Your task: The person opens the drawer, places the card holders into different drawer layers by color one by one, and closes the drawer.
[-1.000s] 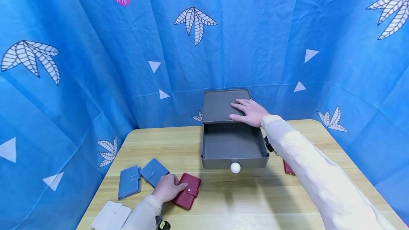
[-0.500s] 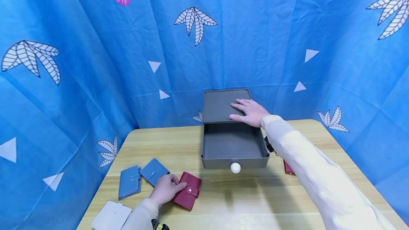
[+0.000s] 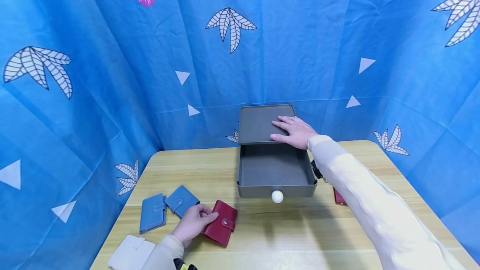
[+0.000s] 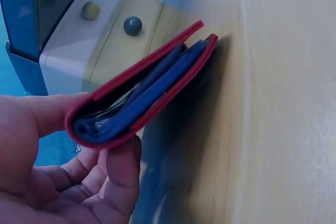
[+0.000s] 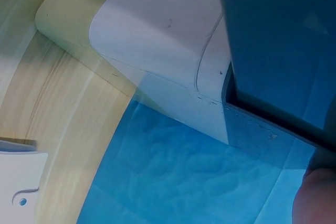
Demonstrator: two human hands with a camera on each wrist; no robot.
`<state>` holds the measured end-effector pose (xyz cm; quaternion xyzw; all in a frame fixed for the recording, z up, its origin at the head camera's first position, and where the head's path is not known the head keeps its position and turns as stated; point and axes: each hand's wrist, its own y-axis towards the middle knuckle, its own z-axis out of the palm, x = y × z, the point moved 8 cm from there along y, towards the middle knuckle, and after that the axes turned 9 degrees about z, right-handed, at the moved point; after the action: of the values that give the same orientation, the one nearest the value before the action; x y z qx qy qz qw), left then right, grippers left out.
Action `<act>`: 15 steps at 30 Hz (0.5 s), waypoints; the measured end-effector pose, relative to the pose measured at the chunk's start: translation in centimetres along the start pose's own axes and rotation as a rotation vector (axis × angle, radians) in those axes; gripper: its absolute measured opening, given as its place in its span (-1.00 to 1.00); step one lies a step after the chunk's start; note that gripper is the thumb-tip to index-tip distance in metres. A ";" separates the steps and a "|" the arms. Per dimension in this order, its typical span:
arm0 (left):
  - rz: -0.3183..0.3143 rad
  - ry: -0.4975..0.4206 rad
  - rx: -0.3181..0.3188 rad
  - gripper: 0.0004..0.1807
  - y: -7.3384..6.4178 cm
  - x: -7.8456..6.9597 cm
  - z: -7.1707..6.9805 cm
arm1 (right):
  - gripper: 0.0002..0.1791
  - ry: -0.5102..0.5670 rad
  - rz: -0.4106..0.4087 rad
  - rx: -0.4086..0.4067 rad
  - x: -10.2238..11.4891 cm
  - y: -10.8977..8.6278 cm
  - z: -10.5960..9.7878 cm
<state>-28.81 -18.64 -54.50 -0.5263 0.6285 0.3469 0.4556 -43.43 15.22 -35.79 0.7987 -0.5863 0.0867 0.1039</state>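
A white wallet point(image 3: 127, 254) lies at the near left of the wooden table point(image 3: 195, 161), its right corner just beside the left sleeve point(image 3: 166, 250). Beyond it is a blue wallet point(image 3: 153, 214), and touching or nearly touching that, a second blue wallet point(image 3: 182, 200) set at an angle, its near corner partly covered by the left hand point(image 3: 192, 223). That hand pinches the left edge of the red wallet point(image 3: 222, 223) between thumb and fingers; the wallet is tilted, blue sleeves showing inside, and whether a corner touches the wood I cannot tell. To its right stands the drawer unit point(image 3: 262, 124), its grey top drawer point(image 3: 258, 191) pulled out toward the person, the white knob point(image 3: 277, 196) in front. The right hand point(image 3: 294, 132) rests on the unit's top, fingers spread. The right sleeve point(image 3: 367, 199) crosses the table's right side, hiding most of a dark red item point(image 3: 339, 197). A patterned blue curtain point(image 3: 315, 53) hangs behind everything.
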 end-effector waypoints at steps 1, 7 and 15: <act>-0.011 -0.047 0.017 -0.61 -0.1 0.0 0.2 | -0.10 -0.001 0.001 -0.001 0.0 0.0 0.0; -0.023 -0.189 0.083 -0.61 -0.3 -0.4 0.8 | -0.10 0.006 -0.001 0.000 0.0 0.0 0.0; -0.001 -0.191 0.091 -0.59 -0.4 -0.8 0.9 | -0.11 0.013 0.008 -0.007 -0.1 0.0 0.0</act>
<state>-28.21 -17.61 -54.04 -0.4699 0.5969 0.3663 0.5373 -43.48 15.35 -35.80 0.7955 -0.5890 0.0904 0.1101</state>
